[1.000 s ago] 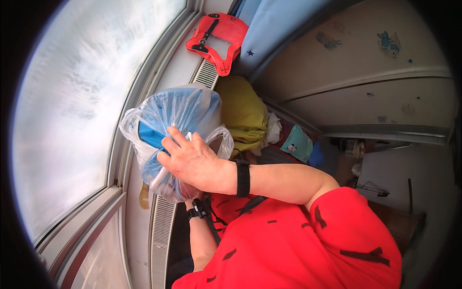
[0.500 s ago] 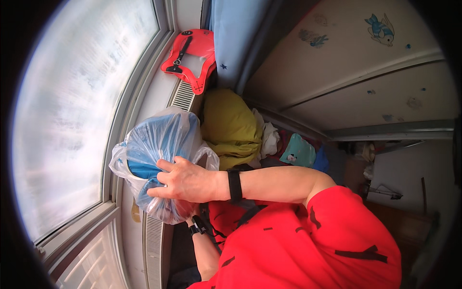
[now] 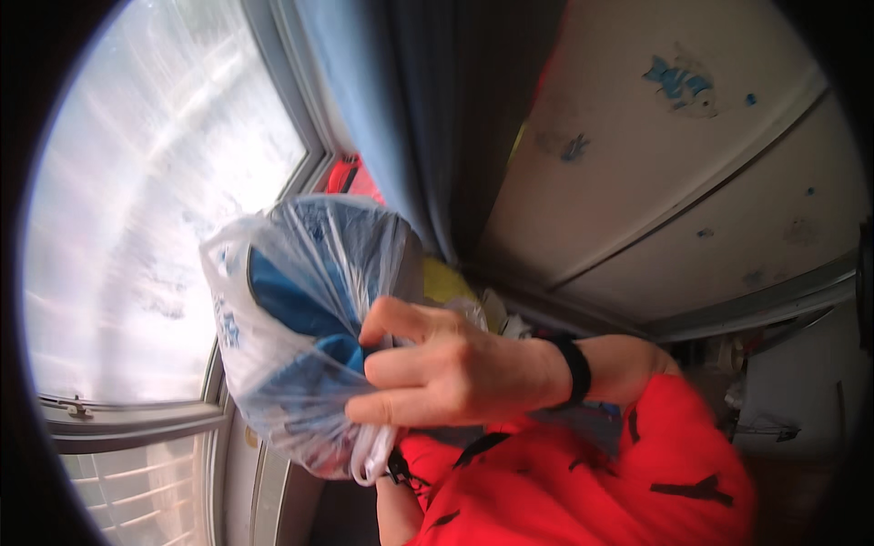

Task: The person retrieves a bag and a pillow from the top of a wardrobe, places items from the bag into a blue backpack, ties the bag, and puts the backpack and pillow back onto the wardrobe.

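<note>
A thin, translucent plastic bag (image 3: 273,382), stuffed full, is held up in front of me beside the window. Through its film I see blue material (image 3: 287,296), apparently cloth, and a dull reddish patch low down. My right hand (image 3: 428,369) has its fingers curled against the bag's near side, gripping the gathered plastic. A black band is round that wrist. My left forearm (image 3: 396,514) rises from the lower edge toward the underside of the bag. The left hand itself is hidden behind the bag, and a white loop of plastic (image 3: 369,455) hangs by its wrist.
A frosted window (image 3: 164,227) fills the left side, close to the bag. Behind the bag are a blue curtain (image 3: 382,118), part of a red item (image 3: 360,180) and a yellow cloth (image 3: 443,280). Pale panels with fish pictures (image 3: 683,86) stand at the right.
The bag and my right hand have come nearer and look larger. My view has tilted upward, so the red item and yellow cloth are now mostly covered by the bag and curtain.
</note>
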A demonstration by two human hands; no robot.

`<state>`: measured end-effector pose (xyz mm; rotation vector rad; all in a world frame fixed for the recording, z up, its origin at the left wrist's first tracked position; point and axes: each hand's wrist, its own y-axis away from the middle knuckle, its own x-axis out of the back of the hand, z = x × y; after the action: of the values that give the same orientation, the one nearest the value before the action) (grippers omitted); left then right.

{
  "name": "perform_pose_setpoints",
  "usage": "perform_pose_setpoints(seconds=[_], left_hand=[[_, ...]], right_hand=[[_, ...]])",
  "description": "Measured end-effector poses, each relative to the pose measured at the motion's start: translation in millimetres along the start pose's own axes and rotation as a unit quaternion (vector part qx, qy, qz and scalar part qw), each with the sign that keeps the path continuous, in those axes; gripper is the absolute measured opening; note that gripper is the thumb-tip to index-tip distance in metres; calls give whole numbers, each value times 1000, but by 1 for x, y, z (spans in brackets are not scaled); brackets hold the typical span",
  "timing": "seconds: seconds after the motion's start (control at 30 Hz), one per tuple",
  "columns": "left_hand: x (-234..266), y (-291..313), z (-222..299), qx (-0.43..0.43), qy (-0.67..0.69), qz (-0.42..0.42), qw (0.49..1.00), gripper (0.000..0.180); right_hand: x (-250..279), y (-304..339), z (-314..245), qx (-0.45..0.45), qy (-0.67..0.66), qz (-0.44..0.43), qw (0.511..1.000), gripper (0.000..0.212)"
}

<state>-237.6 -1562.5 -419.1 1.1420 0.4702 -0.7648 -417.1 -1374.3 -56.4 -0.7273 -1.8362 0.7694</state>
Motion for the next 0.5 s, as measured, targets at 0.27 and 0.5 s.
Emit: perform_pose_setpoints(seconds=[0.27, 0.5], left_hand=[[-239, -45, -54, 30, -63, -194, 978, 70], [-355, -30, -96, 56, -93, -280, 954, 67]], right_hand=[[168, 47, -65, -76, 35, -54, 995, 33], [240, 65, -107, -23, 127, -80, 988, 20]])
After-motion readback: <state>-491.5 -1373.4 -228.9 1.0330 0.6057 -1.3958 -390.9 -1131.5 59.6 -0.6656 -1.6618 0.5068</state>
